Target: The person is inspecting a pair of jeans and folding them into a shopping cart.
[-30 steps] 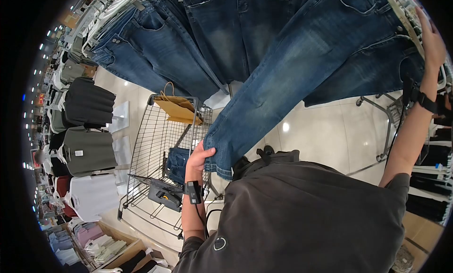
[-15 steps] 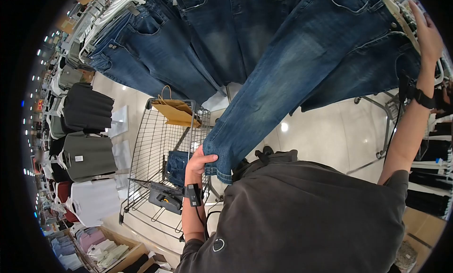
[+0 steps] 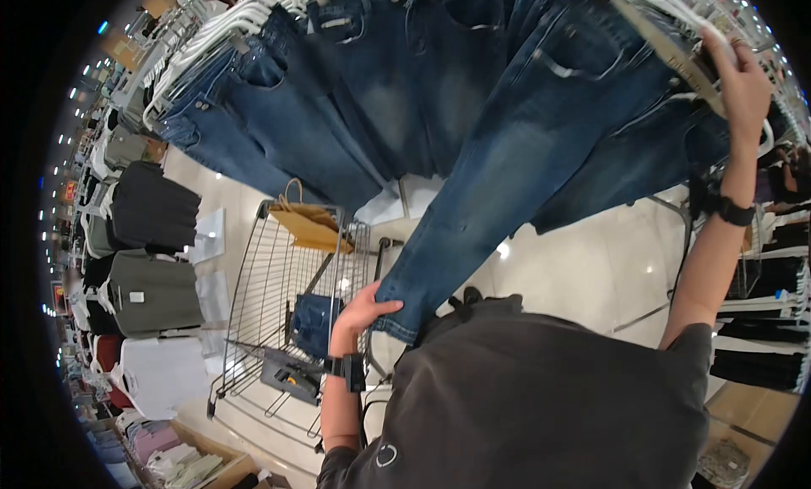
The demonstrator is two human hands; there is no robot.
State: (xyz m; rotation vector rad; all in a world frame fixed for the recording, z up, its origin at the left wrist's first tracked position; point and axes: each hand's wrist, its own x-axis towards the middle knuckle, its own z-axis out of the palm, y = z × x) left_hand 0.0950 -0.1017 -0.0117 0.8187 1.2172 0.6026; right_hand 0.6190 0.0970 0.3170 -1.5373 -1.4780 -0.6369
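Note:
A pair of dark blue jeans (image 3: pixel 498 176) stretches diagonally across the head view. Its hem end is in my left hand (image 3: pixel 361 310), whose thumb lies on top of the denim and whose fingers are partly under it. My right hand (image 3: pixel 743 87) is raised at the upper right, beside the waistband, with its fingers closed around a white hanger (image 3: pixel 716 39); part of that grip is hidden. More jeans (image 3: pixel 414 83) hang behind and to both sides of this pair.
A wire shopping cart (image 3: pixel 245 295) stands at the left, with a brown paper bag (image 3: pixel 312 229), folded jeans (image 3: pixel 314 324) and a grey case (image 3: pixel 291 375) in it. Shirts (image 3: pixel 152 290) hang farther left. Folded clothes (image 3: pixel 182 455) fill a wooden bin at lower left.
The jeans' waist end and my right hand have shifted left and a little down. My left hand, still on the hem, sits slightly lower and to the right.

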